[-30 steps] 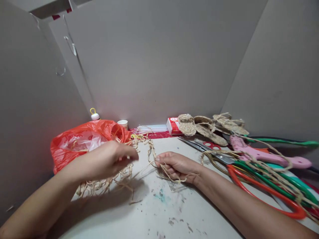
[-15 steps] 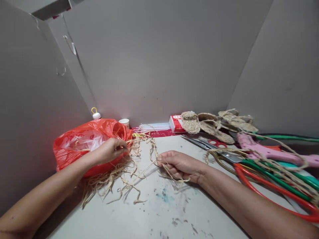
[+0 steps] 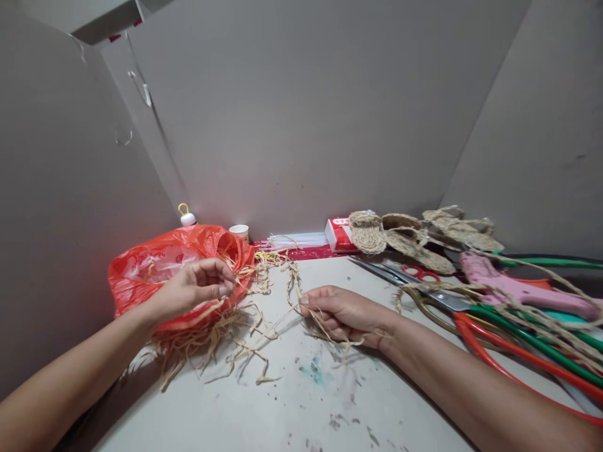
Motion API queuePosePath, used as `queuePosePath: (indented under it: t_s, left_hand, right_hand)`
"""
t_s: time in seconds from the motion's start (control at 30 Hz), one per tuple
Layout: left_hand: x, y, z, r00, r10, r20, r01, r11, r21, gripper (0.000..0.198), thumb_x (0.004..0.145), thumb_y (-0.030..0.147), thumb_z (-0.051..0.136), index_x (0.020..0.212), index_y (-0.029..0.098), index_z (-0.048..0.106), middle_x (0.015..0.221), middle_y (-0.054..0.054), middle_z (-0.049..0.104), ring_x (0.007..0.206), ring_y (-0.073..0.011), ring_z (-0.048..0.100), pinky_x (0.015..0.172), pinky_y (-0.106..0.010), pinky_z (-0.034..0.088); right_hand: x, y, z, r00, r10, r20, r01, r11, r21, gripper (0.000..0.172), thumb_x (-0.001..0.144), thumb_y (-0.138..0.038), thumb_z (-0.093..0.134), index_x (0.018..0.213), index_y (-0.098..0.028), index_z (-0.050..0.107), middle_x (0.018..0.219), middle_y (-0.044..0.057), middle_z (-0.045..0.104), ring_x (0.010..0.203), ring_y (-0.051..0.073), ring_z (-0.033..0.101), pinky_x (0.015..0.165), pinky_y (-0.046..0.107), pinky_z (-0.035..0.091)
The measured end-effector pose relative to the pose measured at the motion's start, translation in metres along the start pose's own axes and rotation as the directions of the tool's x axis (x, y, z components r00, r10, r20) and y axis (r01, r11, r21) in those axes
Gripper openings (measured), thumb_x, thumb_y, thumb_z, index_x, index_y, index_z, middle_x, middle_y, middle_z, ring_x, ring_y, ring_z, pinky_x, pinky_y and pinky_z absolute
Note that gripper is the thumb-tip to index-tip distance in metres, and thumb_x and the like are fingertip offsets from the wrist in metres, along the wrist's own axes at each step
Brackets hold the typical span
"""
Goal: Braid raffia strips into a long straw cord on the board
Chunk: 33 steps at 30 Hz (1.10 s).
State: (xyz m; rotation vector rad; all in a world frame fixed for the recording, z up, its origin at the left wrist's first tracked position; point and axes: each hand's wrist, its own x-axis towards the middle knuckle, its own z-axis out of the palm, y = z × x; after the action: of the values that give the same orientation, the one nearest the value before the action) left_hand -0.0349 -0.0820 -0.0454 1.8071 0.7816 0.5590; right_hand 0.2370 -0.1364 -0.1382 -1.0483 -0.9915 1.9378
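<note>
My right hand (image 3: pixel 339 314) pinches a braided straw cord (image 3: pixel 294 279) at its near end; loose strands hang out below the fingers and across the palm. The cord runs away from me over the table. My left hand (image 3: pixel 202 282) is in front of the red plastic bag (image 3: pixel 136 292), its fingers curled toward the thumb. Pale straw strands (image 3: pixel 245 271) are close to its fingertips, but whether it holds one I cannot make out. More loose straw (image 3: pixel 211 339) lies in a tangle under the left wrist and toward the cord.
Large scissors with orange handles (image 3: pixel 504 367) and a pink glue gun (image 3: pixel 527 292) lie at right. Woven straw slippers (image 3: pixel 367 232) and a red-and-white box (image 3: pixel 338 235) stand along the back wall. A paper cup (image 3: pixel 239 231) and a white-capped bottle (image 3: pixel 188 218) are behind the bag.
My left hand has drawn back slightly to the left, with its thumb now lower and apart from the curled fingers. The right hand keeps its pinch on the cord. The view has shifted slightly.
</note>
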Motion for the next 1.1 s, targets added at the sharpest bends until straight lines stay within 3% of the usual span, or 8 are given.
queuePosePath:
  t_s: [0.17, 0.3, 0.43, 0.57, 0.67, 0.87, 1.0, 1.1]
  left_hand:
    - [-0.006, -0.012, -0.003, 0.995, -0.055, 0.084, 0.041, 0.987, 0.156, 0.021, 0.078, 0.026, 0.061, 0.098, 0.02, 0.061, 0.088, -0.004, 0.063, 0.077, -0.0132, 0.057, 0.071, -0.028, 0.046]
    - [0.001, -0.021, -0.006, 0.999, 0.033, 0.036, -0.045, 0.9, 0.433, 0.019, 0.081, 0.026, 0.052, 0.093, 0.022, 0.066, 0.088, -0.005, 0.066, 0.078, -0.0157, 0.058, 0.07, -0.028, 0.045]
    - [0.026, -0.035, -0.003, 0.985, 0.139, 0.099, -0.164, 0.618, 0.768, 0.023, 0.08, 0.023, 0.048, 0.091, 0.02, 0.068, 0.079, -0.007, 0.063, 0.063, -0.0139, 0.051, 0.06, -0.026, 0.038]
    - [0.052, -0.048, -0.002, 0.988, 0.093, 0.12, -0.145, 0.337, 0.93, 0.019, 0.077, 0.019, 0.048, 0.075, 0.017, 0.066, 0.071, -0.007, 0.059, 0.052, -0.0104, 0.041, 0.052, -0.026, 0.029]
    - [0.055, -0.047, -0.005, 0.982, 0.153, 0.113, -0.169, 0.424, 0.89, 0.019, 0.079, 0.02, 0.049, 0.065, 0.016, 0.062, 0.066, -0.005, 0.059, 0.056, -0.0111, 0.045, 0.054, -0.025, 0.032]
    - [0.014, -0.002, -0.009, 0.97, 0.162, -0.183, -0.077, 0.914, 0.399, 0.024, 0.085, 0.038, 0.051, 0.079, 0.016, 0.057, 0.074, -0.003, 0.064, 0.055, -0.0107, 0.056, 0.054, -0.023, 0.044]
    - [-0.009, 0.017, -0.01, 0.993, 0.015, -0.12, 0.0, 0.993, 0.122, 0.023, 0.086, 0.04, 0.051, 0.081, 0.018, 0.053, 0.082, -0.005, 0.066, 0.063, -0.0131, 0.061, 0.055, -0.024, 0.046]
    - [-0.012, 0.01, -0.013, 0.997, -0.075, -0.031, 0.081, 0.947, 0.311, 0.023, 0.083, 0.037, 0.056, 0.072, 0.017, 0.055, 0.068, -0.002, 0.062, 0.061, -0.0122, 0.059, 0.056, -0.023, 0.045]
  right_hand:
    - [0.0, 0.002, -0.001, 1.0, 0.006, 0.007, -0.006, 1.0, -0.011, 0.027, 0.069, -0.034, 0.07, 0.063, -0.014, 0.052, 0.042, -0.012, 0.027, 0.036, 0.001, 0.014, 0.032, 0.013, 0.007]
    - [0.001, 0.003, -0.002, 1.0, 0.011, 0.005, -0.01, 1.0, -0.014, 0.027, 0.069, -0.034, 0.07, 0.064, -0.014, 0.053, 0.044, -0.012, 0.028, 0.037, 0.001, 0.015, 0.033, 0.013, 0.007]
    - [0.002, 0.004, -0.003, 1.0, 0.001, 0.021, 0.0, 1.0, -0.007, 0.029, 0.068, -0.037, 0.071, 0.065, -0.013, 0.053, 0.042, -0.012, 0.027, 0.037, 0.001, 0.013, 0.032, 0.013, 0.007]
    - [0.001, 0.003, -0.003, 1.0, 0.007, 0.015, -0.006, 1.0, -0.021, 0.029, 0.068, -0.036, 0.071, 0.065, -0.013, 0.054, 0.043, -0.012, 0.027, 0.037, 0.001, 0.013, 0.033, 0.013, 0.007]
    - [0.0, 0.002, -0.002, 1.0, -0.001, 0.022, 0.002, 1.0, -0.023, 0.027, 0.068, -0.034, 0.071, 0.065, -0.014, 0.053, 0.043, -0.012, 0.027, 0.037, 0.001, 0.013, 0.033, 0.014, 0.007]
    - [0.0, 0.001, -0.001, 1.0, 0.009, 0.016, -0.008, 1.0, -0.027, 0.028, 0.069, -0.034, 0.071, 0.064, -0.014, 0.052, 0.043, -0.013, 0.026, 0.037, 0.001, 0.013, 0.033, 0.014, 0.006]
    - [0.002, 0.004, -0.004, 0.999, 0.011, 0.038, -0.01, 1.0, -0.019, 0.03, 0.068, -0.037, 0.071, 0.064, -0.014, 0.052, 0.044, -0.012, 0.026, 0.038, 0.001, 0.014, 0.033, 0.014, 0.006]
    - [0.003, 0.005, -0.005, 0.999, 0.01, 0.036, -0.009, 1.0, -0.023, 0.03, 0.069, -0.037, 0.071, 0.066, -0.014, 0.052, 0.045, -0.012, 0.026, 0.038, 0.001, 0.014, 0.034, 0.014, 0.007]
